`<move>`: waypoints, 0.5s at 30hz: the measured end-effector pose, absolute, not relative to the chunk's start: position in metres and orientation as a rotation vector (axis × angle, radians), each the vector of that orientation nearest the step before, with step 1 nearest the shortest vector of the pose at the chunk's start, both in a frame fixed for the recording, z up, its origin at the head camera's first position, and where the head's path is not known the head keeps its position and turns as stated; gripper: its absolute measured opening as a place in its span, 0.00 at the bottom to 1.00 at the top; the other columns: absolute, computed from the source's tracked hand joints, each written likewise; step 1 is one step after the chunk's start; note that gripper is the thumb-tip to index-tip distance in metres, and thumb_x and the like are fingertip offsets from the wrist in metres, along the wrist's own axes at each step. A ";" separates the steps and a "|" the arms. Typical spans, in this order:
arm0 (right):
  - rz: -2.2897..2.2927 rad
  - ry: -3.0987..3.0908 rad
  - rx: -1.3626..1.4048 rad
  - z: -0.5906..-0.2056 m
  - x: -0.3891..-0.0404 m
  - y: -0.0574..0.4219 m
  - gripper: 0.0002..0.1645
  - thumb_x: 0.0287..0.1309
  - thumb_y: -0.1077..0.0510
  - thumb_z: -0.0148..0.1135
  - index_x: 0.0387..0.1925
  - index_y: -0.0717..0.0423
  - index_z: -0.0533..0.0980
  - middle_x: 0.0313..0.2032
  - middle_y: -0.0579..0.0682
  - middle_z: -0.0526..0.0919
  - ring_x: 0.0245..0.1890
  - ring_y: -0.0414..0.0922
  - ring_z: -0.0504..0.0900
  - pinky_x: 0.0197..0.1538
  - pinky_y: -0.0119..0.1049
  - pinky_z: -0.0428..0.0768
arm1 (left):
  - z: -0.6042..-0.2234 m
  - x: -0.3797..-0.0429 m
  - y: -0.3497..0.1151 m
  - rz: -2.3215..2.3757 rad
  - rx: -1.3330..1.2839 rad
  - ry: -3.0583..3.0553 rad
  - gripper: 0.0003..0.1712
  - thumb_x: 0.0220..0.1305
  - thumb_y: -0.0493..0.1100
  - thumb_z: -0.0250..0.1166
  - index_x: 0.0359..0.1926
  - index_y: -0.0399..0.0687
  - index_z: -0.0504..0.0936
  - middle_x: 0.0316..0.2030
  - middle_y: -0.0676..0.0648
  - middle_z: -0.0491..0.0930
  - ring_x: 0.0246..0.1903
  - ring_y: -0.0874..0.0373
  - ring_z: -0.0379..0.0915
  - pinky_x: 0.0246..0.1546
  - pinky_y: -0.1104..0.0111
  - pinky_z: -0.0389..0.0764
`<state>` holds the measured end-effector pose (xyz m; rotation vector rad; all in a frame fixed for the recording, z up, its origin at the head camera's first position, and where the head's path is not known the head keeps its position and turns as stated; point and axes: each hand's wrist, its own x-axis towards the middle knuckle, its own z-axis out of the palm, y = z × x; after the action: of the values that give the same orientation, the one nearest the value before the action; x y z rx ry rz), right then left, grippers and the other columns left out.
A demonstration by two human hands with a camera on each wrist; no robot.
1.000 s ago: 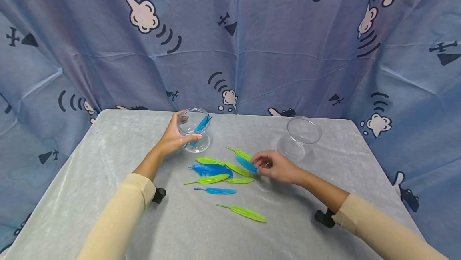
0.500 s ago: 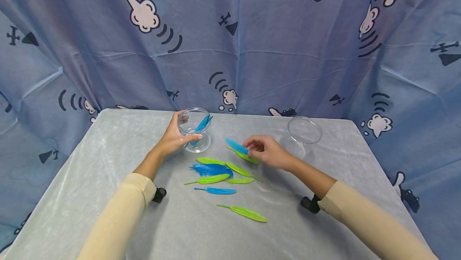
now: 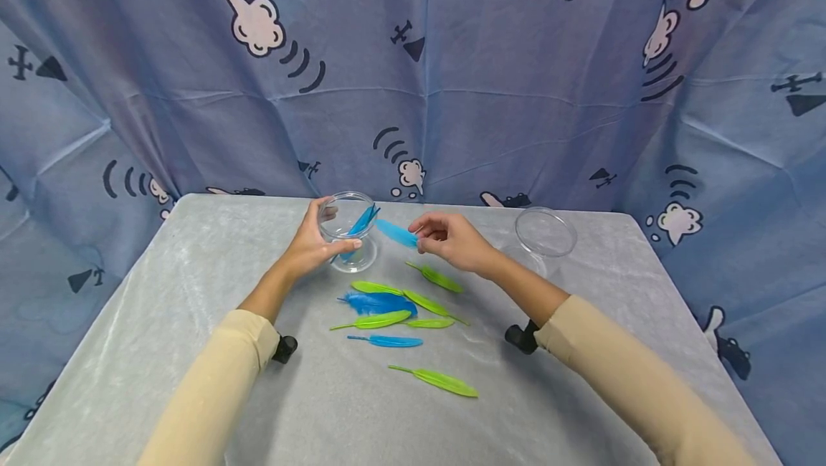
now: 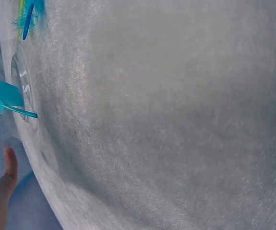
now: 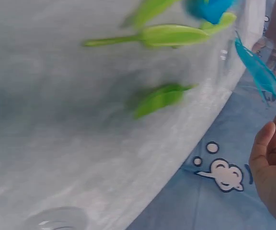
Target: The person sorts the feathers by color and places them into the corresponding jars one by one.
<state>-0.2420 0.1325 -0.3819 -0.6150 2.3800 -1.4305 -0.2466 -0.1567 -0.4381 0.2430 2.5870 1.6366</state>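
My left hand [image 3: 305,249] holds a clear footed glass cup [image 3: 365,257] around its side, with fingers behind and thumb in front. Blue feathers [image 3: 363,220] stand slanted inside it; in the left wrist view one blue feather [image 4: 4,93] shows through the clear wall. Pinched between the right hand's [image 3: 459,242] thumb and fingers is another blue feather [image 3: 395,234]. Its free end points left, close to the cup's rim. In the right wrist view the fingertips [image 5: 265,132] are beside the cup, and the pinched feather is only partly visible.
A second clear footed cup [image 3: 545,254] stands behind the right forearm, its base partly hidden. Green feathers [image 3: 379,321] and a fluffy blue feather [image 3: 377,303] lie mid-table. Nearer are a slim blue feather [image 3: 395,342] and a green feather [image 3: 445,383]. A patterned curtain [image 3: 426,93] hangs behind.
The right hand has moved left and away from me with the pinched blue feather, from above the green feathers to beside the left cup. The left hand and its cup have stayed still.
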 end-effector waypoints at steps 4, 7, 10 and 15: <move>-1.437 2.394 -0.637 -0.372 -0.247 0.118 0.14 0.63 0.70 0.59 0.50 0.64 0.79 0.39 0.61 0.83 0.35 0.48 0.83 0.43 0.38 0.81 | -0.438 -0.246 -0.157 1.639 0.237 2.591 0.59 0.57 0.52 0.75 0.77 0.54 0.44 0.73 0.40 0.56 0.73 0.44 0.51 0.67 0.42 0.60; -1.431 2.401 -0.684 -0.367 -0.250 0.110 0.14 0.63 0.70 0.58 0.50 0.65 0.79 0.39 0.62 0.84 0.35 0.48 0.83 0.42 0.38 0.82 | -0.438 -0.246 -0.157 1.642 0.229 2.591 0.58 0.58 0.50 0.74 0.77 0.54 0.44 0.72 0.40 0.56 0.72 0.44 0.51 0.66 0.42 0.61; -1.422 2.395 -0.709 -0.362 -0.253 0.103 0.14 0.64 0.70 0.58 0.51 0.64 0.79 0.39 0.62 0.84 0.35 0.48 0.84 0.42 0.38 0.82 | -0.437 -0.246 -0.156 1.646 0.222 2.589 0.58 0.57 0.51 0.74 0.77 0.54 0.45 0.72 0.39 0.57 0.72 0.44 0.51 0.66 0.42 0.62; -1.419 2.394 -0.715 -0.357 -0.260 0.092 0.14 0.65 0.69 0.58 0.51 0.64 0.79 0.39 0.62 0.85 0.36 0.48 0.84 0.42 0.40 0.81 | -0.437 -0.247 -0.156 1.644 0.216 2.586 0.58 0.57 0.53 0.75 0.77 0.53 0.45 0.72 0.40 0.57 0.72 0.44 0.52 0.66 0.42 0.62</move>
<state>-0.2596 0.0922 -0.3566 -0.7152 2.3941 -1.4186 -0.2470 -0.1560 -0.4373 0.2165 2.5856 1.6444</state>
